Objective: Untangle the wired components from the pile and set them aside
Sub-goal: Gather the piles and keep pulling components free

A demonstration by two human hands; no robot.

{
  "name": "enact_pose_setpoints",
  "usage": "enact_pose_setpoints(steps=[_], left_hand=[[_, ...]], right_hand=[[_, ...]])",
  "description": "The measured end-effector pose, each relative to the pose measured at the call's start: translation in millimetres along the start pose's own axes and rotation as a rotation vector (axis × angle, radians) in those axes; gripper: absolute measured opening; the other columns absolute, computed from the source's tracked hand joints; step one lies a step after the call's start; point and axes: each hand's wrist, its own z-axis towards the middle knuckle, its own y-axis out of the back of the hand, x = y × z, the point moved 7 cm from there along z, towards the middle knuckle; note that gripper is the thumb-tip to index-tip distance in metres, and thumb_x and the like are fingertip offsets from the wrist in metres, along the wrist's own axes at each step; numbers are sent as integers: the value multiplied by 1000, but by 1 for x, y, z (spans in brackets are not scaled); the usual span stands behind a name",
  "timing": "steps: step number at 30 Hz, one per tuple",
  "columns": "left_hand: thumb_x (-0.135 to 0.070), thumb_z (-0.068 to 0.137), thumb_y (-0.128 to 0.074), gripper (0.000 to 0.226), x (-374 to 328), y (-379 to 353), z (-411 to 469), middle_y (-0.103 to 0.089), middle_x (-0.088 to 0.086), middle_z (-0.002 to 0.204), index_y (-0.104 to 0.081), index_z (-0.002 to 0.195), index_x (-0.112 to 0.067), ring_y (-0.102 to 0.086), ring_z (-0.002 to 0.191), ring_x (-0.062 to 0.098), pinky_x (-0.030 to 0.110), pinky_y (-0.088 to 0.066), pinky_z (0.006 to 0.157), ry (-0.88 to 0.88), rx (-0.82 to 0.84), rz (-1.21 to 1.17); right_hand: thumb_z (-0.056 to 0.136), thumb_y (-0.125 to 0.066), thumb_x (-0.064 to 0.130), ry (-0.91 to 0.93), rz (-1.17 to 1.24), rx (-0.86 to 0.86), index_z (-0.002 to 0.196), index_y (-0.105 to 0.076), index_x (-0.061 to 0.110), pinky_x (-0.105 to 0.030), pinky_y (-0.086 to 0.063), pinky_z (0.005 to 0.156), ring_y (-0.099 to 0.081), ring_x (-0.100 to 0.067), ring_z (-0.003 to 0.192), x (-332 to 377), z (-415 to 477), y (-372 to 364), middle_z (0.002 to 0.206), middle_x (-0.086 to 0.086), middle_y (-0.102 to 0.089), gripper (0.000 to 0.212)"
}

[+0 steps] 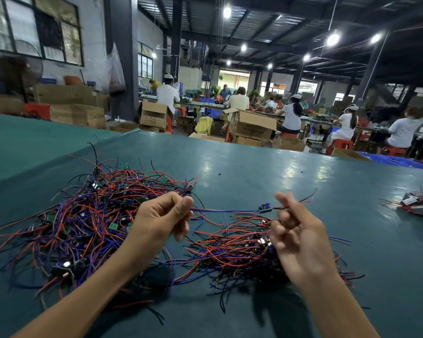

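A big tangled pile of red, blue and black wires with small circuit boards [88,215] covers the left of the green table [254,167]. A smaller heap of wired components [232,250] lies in front of me at the centre. Between my hands stretches one wired component [264,208], held above the table. My left hand [164,215] pinches its blue wire between thumb and fingers. My right hand [296,230] pinches the red and black wires on its other side, palm turned toward me.
Another small bunch of wired parts [418,203] lies at the table's right edge. Beyond the table's far edge stand cardboard boxes [252,125], red stools and several seated people at work benches.
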Motion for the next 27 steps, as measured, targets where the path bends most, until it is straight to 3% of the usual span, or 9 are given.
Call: enact_pose_setpoints(steps=[3, 9, 12, 14, 16, 18, 21, 23, 27], left_hand=[[-32, 92, -66, 20, 8, -11, -3, -65, 10, 65, -69, 83, -14, -58, 53, 17, 24, -50, 52, -10, 71, 147], [-42, 93, -67, 17, 26, -24, -12, -69, -4, 73, -71, 86, -27, -61, 64, 11, 28, -52, 62, -19, 130, 589], [-35, 96, -65, 13, 13, -12, -8, -66, -14, 88, -71, 98, -23, -58, 85, 8, 28, -50, 77, -214, 36, 920], [-28, 95, -69, 14, 4, 4, -3, -66, -6, 97, -71, 105, -18, -53, 92, 16, 36, -48, 82, -284, -111, 1163], [-35, 94, -67, 33, 10, 27, 2, -62, 4, 113, -66, 121, -16, -50, 103, 26, 42, -47, 85, -106, -221, 1436], [-51, 98, -52, 51, 29, 53, 1, -51, 7, 129, -52, 136, -17, -44, 117, 31, 45, -42, 94, 270, -211, 1690], [-52, 103, -38, 45, 45, 73, -1, -44, 8, 129, -54, 127, -17, -43, 120, 33, 44, -40, 99, 513, -96, 1768], [-38, 104, -45, 29, 45, 79, 2, -42, 8, 121, -60, 116, -16, -44, 115, 33, 44, -41, 97, 526, -88, 1674], [-34, 102, -46, 29, 42, 81, 3, -38, 9, 120, -60, 116, -13, -42, 113, 33, 44, -40, 99, 565, -124, 1621]], right_hand=[[99, -60, 25, 27, 18, -154, 96, -72, 11, -20, -32, 37, -43, -8, 46, 7, 6, 24, 62, 5, -46, 19], [97, -56, 4, 46, 155, -477, 79, -50, 10, -18, -40, 38, -51, -9, 45, 18, 12, 65, 69, -2, -49, 20], [97, -52, 3, 74, 251, -480, 88, -52, 6, -20, -51, 47, -67, -13, 61, 24, 12, 72, 88, -8, -63, 10], [95, -53, -1, 120, 289, -477, 105, -55, -1, -23, -56, 54, -75, -20, 72, 27, 11, 74, 104, -17, -66, 10], [91, -56, -6, 202, 325, -524, 133, -45, -9, -27, -59, 58, -77, -28, 79, 30, 9, 76, 117, -25, -63, 43], [88, -58, -10, 294, 340, -558, 155, -20, -3, -32, -61, 62, -77, -34, 84, 35, 7, 79, 129, -27, -56, 77], [89, -59, -7, 455, 287, -565, 162, 4, 20, -34, -62, 71, -75, -30, 97, 53, 7, 83, 142, -22, -47, 100], [87, -64, 5, 621, 78, -578, 162, -8, 22, -31, -62, 73, -72, -26, 108, 63, -1, 81, 144, -15, -52, 95], [96, -57, 18, 963, -498, -436, 139, -55, 19, -32, -61, 70, -74, -16, 95, 58, -21, 42, 117, 5, -73, 43]])
